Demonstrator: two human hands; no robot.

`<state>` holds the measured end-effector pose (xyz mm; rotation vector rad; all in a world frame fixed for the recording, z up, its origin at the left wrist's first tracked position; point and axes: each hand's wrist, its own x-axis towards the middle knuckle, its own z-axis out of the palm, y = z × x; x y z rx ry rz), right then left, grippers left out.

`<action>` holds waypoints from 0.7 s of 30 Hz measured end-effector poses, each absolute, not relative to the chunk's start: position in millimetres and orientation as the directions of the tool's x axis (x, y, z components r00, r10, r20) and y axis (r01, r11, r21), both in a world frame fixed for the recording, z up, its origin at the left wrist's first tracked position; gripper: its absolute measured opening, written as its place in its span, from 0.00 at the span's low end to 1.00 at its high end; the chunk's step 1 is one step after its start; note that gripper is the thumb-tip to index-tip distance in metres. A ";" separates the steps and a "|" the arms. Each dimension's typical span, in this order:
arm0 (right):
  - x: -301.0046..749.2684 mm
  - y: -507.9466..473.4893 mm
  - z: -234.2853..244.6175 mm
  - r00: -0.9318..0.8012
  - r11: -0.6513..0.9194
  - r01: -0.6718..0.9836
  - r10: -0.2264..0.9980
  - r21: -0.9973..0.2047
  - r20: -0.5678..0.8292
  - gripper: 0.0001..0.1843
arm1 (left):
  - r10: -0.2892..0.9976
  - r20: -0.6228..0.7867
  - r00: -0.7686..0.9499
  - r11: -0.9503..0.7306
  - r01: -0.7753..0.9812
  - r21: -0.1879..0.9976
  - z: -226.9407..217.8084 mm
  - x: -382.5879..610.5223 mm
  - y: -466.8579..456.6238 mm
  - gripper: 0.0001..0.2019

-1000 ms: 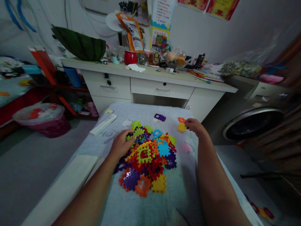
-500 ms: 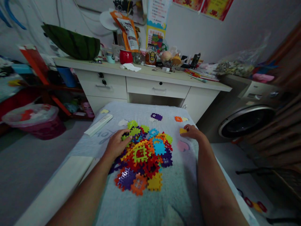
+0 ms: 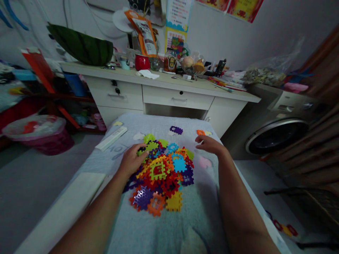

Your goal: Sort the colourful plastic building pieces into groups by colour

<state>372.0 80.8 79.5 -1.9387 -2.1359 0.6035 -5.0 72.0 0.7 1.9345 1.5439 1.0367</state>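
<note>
Head view: right of centre, the right hand (image 3: 210, 144) is being drawn leftward, fingers parted; the earlier pinch seems released. At mid-frame, the pile of pieces (image 3: 169, 176) is being touched by the left hand (image 3: 132, 158); whether a green piece (image 3: 152, 145) is being gripped cannot be told.

Wall (image 3: 217, 46): dim, cool grey, darkening toward the upper right corner
Cloth (image 3: 159, 234): paler at the far end, duller and greener up close; soft-edged shadow beside the right forearm (image 3: 234, 187)
Tiles (image 3: 158, 171): strongly coloured despite low light, edges slightly soft
Purple tile (image 3: 143, 198): broken white glare
Washer (image 3: 267, 102): dull sheen, brighter rim around a near-black door (image 3: 278, 138)
Watermelon (image 3: 82, 46): stretched and slanted by wide-angle distortion
Curtain (image 3: 321, 137): leaning, blurred, deep in shade
Poster (image 3: 178, 16): small print too soft to read
</note>
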 end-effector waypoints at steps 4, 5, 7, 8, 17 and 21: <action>330.8 78.8 83.3 -0.305 0.157 0.854 0.923 -0.496 -0.233 0.08 | 0.959 0.268 0.091 -0.266 0.615 0.742 1.4 -4.7 71.1 0.23; 323.8 78.6 82.0 -0.297 0.151 0.858 0.926 -0.492 -0.233 0.08 | 0.959 0.270 0.088 -0.266 0.613 0.744 1.4 -4.6 71.0 0.23; 315.1 78.8 78.1 -0.265 0.133 0.861 0.941 -0.491 -0.211 0.06 | 0.958 0.275 0.084 -0.268 0.607 0.748 1.4 -4.4 71.0 0.22; 313.2 79.2 76.3 -0.263 0.133 0.854 0.944 -0.502 -0.197 0.05 | 0.957 0.278 0.083 -0.270 0.604 0.750 1.4 -4.4 71.1 0.22; 339.1 78.8 83.7 -0.323 0.134 0.592 0.943 -0.795 -0.081 0.10 | 0.959 0.274 0.075 -0.264 0.599 0.756 1.6 -4.2 71.0 0.21; 374.0 76.7 92.6 -0.136 0.098 0.646 0.991 -0.757 0.012 0.08 | 0.958 0.277 0.069 -0.263 0.590 0.763 0.5 -4.0 71.3 0.21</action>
